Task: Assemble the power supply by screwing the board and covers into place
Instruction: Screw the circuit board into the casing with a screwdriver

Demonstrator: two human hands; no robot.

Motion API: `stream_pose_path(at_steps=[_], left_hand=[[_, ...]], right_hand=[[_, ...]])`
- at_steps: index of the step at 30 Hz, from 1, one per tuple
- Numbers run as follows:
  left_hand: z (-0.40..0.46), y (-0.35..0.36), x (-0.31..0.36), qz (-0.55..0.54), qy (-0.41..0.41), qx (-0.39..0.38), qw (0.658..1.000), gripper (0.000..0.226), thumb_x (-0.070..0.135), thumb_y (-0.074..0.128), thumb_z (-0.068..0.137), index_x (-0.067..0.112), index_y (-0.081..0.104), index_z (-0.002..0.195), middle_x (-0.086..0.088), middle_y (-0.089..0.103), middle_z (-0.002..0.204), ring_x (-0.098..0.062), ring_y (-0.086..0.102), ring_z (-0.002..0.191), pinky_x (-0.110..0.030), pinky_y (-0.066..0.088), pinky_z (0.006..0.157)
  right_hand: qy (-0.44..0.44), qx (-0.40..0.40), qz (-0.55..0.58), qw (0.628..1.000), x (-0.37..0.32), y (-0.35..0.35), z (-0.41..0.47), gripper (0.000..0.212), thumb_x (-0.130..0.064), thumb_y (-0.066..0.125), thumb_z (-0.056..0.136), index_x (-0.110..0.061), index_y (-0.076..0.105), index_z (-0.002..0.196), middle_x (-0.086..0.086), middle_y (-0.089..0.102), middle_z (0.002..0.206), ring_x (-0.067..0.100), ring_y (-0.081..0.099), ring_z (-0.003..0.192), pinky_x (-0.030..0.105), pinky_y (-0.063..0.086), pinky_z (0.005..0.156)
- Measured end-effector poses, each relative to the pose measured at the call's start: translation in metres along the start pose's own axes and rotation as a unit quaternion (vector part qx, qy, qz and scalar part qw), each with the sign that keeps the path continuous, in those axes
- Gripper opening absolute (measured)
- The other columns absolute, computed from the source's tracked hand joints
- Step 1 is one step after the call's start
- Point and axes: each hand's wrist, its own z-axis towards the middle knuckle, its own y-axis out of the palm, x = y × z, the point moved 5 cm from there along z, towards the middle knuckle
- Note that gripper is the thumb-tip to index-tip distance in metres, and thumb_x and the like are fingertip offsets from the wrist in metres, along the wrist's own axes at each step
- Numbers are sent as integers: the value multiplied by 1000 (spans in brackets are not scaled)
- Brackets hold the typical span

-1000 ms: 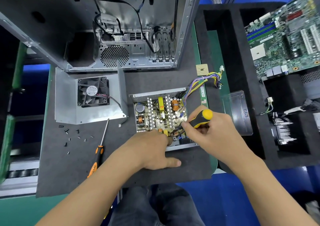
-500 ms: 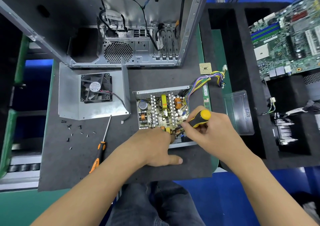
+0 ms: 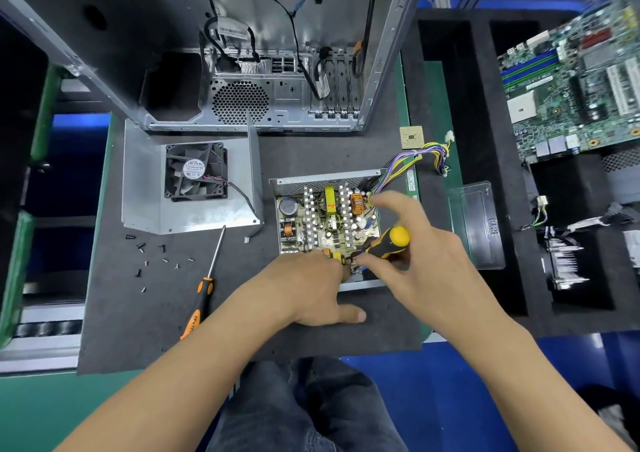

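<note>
At the bottom of the frame we see dark trousers [image 3: 304,413] and two bare forearms reaching up toward the centre. Our left hand [image 3: 311,288] rests at the near edge of the power supply [image 3: 329,226], thumb stretched flat on the grey mat [image 3: 156,330]; its fingers curl onto the near edge of the circuit board [image 3: 332,223], and we cannot tell whether they pinch anything. Our right hand [image 3: 426,261] holds the short yellow-and-black screwdriver [image 3: 389,245] between thumb and lower fingers, while the index finger is lifted and spread above the board. The tool's tip points at the board's near edge, just beside the left fingertips.

The power supply sits open at the centre of the frame, board inside its metal tray, coloured wires [image 3: 415,155] leading off to the upper right.

Left of centre a long orange-handled screwdriver [image 3: 204,288] lies on the mat, with loose black screws [image 3: 149,257] scattered further left. Beyond them lies the metal cover [image 3: 194,216] with its fan [image 3: 195,171] facing up.

A small square chip [image 3: 411,137] lies near the wire ends. A clear plastic tray [image 3: 476,224] rests at centre right. The open computer case [image 3: 242,56] fills the upper frame, and a green motherboard [image 3: 575,84] sits upper right.
</note>
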Motion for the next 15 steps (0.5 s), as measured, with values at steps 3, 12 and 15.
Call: stream_pose_path(at_steps=[3, 12, 15], left_hand=[[-2, -2, 1, -9, -5, 4, 1000, 70, 76, 51, 85, 29, 52, 137, -6, 61, 122, -28, 60, 109, -38, 52, 90], [-4, -4, 2, -8, -3, -3, 1000, 72, 77, 50, 85, 25, 56, 135, -5, 62, 110, -27, 60, 100, -41, 54, 89], [-4, -4, 2, -9, -10, -2, 1000, 74, 77, 50, 85, 20, 58, 131, -5, 61, 108, -27, 59, 97, -39, 54, 85]], right_hand=[[-35, 16, -25, 999, -18, 1, -5, 37, -35, 75, 84, -31, 48, 109, -12, 53, 70, 15, 57, 61, 39, 52, 62], [-39, 41, -51, 997, -34, -15, -11, 14, -23, 64, 89, -13, 66, 99, 0, 60, 90, 22, 59, 76, 42, 51, 71], [-75, 31, -133, 988, -38, -14, -17, 9, -19, 66, 92, -12, 65, 97, 3, 61, 83, 29, 61, 68, 44, 53, 61]])
